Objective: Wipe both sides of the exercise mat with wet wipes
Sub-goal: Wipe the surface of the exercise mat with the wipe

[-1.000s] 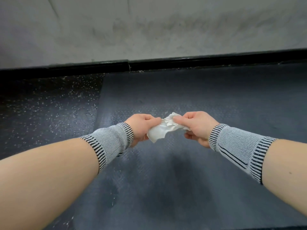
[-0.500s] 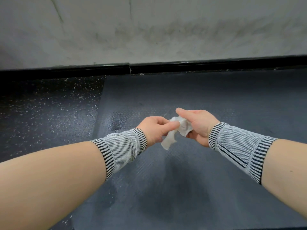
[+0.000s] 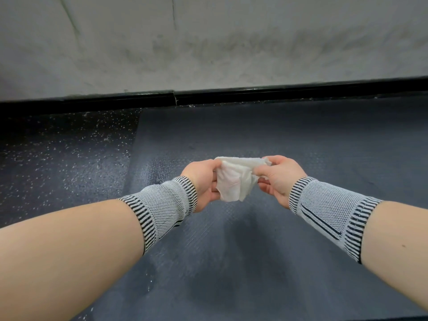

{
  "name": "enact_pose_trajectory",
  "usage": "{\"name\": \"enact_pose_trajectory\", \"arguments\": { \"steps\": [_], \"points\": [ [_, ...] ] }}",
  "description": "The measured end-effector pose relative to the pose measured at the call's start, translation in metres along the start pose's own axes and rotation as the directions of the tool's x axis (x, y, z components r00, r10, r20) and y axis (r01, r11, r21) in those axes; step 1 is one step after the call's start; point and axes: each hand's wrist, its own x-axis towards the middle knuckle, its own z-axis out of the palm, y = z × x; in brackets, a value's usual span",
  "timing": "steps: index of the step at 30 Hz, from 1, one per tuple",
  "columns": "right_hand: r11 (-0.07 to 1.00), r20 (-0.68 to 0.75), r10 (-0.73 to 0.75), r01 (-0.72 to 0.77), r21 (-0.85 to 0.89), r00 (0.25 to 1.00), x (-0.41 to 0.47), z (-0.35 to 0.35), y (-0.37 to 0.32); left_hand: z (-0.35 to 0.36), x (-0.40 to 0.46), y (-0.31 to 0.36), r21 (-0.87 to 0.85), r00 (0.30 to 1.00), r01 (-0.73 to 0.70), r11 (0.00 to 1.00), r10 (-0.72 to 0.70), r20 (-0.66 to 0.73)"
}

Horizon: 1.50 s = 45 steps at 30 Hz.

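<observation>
So the exercise mat (image 3: 301, 144) is laid flat on the floor and takes up pretty much everything from the middle of the view out to 3 o'clock and down to 6. Its left edge is seen running from about 12 o'clock down toward 7, with the speckled black floor (image 3: 58, 158) left showing at 9 to 10 o'clock. The long axis looks to be stretched left to right along the wall (image 3: 208, 42), though the right end is cut off, so that can't be confirmed. A black baseboard (image 3: 278, 92) is set right behind the mat's far edge at 12.

The wet wipe (image 3: 234, 181) is held up in the air dead centre, directly above the mat, not touching it. The top left corner is pinched by the left hand (image 3: 203, 184) and the top right by the right hand (image 3: 281, 179), so the sheet is pulled partly open between them and left hanging down crumpled. Both wrists are covered by grey knit sleeves (image 3: 162, 205).

The key bit: the mat is straight below both hands and neither is really nearer. More unwiped-looking surface is offered toward 3 o'clock, so the right hand would probably be favoured. Which side of the mat is up can't be told.
</observation>
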Motion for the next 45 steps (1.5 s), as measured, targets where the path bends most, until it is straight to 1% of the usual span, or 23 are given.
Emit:
{"name": "enact_pose_trajectory", "arguments": {
  "steps": [2,4,5,6,8,11,13,16,18,21,24,26,29,31,34,36,39,42,44,45],
  "points": [
    [0.998,0.023,0.06,-0.06,-0.022,0.998,-0.003,0.002,0.0,0.003,-0.001,0.001,0.003,1.0,-0.021,1.0,0.021,-0.002],
    [0.986,0.108,0.159,-0.153,-0.061,0.981,-0.007,0.003,0.001,0.003,-0.001,0.001,0.017,0.999,-0.034,0.999,0.033,0.014],
    [0.982,0.161,0.183,-0.173,-0.072,0.97,-0.008,0.003,0.002,0.002,-0.001,0.001,0.024,0.999,-0.034,0.999,0.033,0.025],
    [0.983,0.216,0.184,-0.174,-0.065,0.959,-0.01,0.004,0.003,0.001,0.0,0.0,0.03,0.999,-0.032,0.999,0.031,0.034],
    [0.99,0.289,0.142,-0.143,-0.018,0.947,-0.011,0.005,0.004,-0.001,0.001,-0.003,0.036,0.999,-0.026,0.999,0.024,0.037],
    [0.991,0.308,0.086,-0.113,0.072,0.947,-0.011,0.005,0.003,-0.004,0.002,-0.005,0.057,0.999,-0.034,0.998,0.033,0.012],
    [0.986,0.33,0.076,-0.12,0.116,0.941,-0.01,0.004,0.001,-0.005,0.002,-0.004,0.068,0.999,-0.052,0.996,0.052,0.005],
    [0.993,0.37,0.062,-0.095,0.072,0.927,-0.011,0.004,0.001,-0.008,0.002,0.0,0.062,0.998,-0.07,0.996,0.069,0.016],
    [0.995,0.36,0.045,-0.075,0.072,0.932,-0.011,0.004,0.002,-0.009,0.002,0.001,0.037,0.997,-0.069,0.997,0.068,0.021],
    [0.988,0.277,0.006,-0.048,0.145,0.961,-0.006,0.005,0.001,-0.012,0.002,0.001,0.001,0.998,-0.062,0.998,0.062,0.006],
    [0.99,0.278,-0.011,-0.029,0.138,0.961,-0.006,0.004,-0.001,-0.013,0.002,0.001,-0.01,0.997,-0.071,0.997,0.071,0.0],
    [0.995,0.279,-0.008,-0.02,0.099,0.96,-0.006,0.004,0.0,-0.014,0.003,0.002,-0.008,0.996,-0.09,0.996,0.09,-0.025],
    [0.999,0.256,-0.009,0.018,-0.031,0.967,-0.007,0.004,0.004,-0.014,0.007,0.002,0.016,0.988,-0.134,0.991,0.135,-0.078],
    [0.994,0.268,-0.01,0.039,-0.102,0.963,-0.006,0.004,0.006,-0.014,0.007,0.002,0.036,0.985,-0.157,0.987,0.16,-0.065],
    [0.986,0.295,-0.005,0.055,-0.159,0.956,-0.006,0.004,0.006,-0.011,0.006,0.003,0.089,0.984,-0.176,0.98,0.179,-0.021],
    [0.976,0.262,-0.025,0.08,-0.203,0.965,-0.006,0.004,0.005,-0.01,0.007,0.004,0.107,0.983,-0.184,0.977,0.185,0.002],
    [0.974,0.186,-0.083,0.119,-0.193,0.979,-0.003,0.002,0.003,-0.013,0.012,0.005,0.108,0.98,-0.195,0.975,0.197,-0.002],
    [0.991,0.184,-0.094,0.108,-0.072,0.978,-0.003,0.002,-0.003,-0.017,0.019,0.001,0.154,0.971,-0.214,0.965,0.227,-0.071],
    [0.995,0.182,-0.093,0.096,-0.009,0.979,-0.004,0.003,-0.005,-0.02,0.023,0.0,0.232,0.943,-0.239,0.943,0.283,-0.177],
    [0.995,0.151,-0.096,0.098,-0.005,0.984,-0.003,0.004,-0.006,-0.021,0.025,0.0,0.289,0.914,-0.245,0.925,0.32,-0.248]
  ]
}}
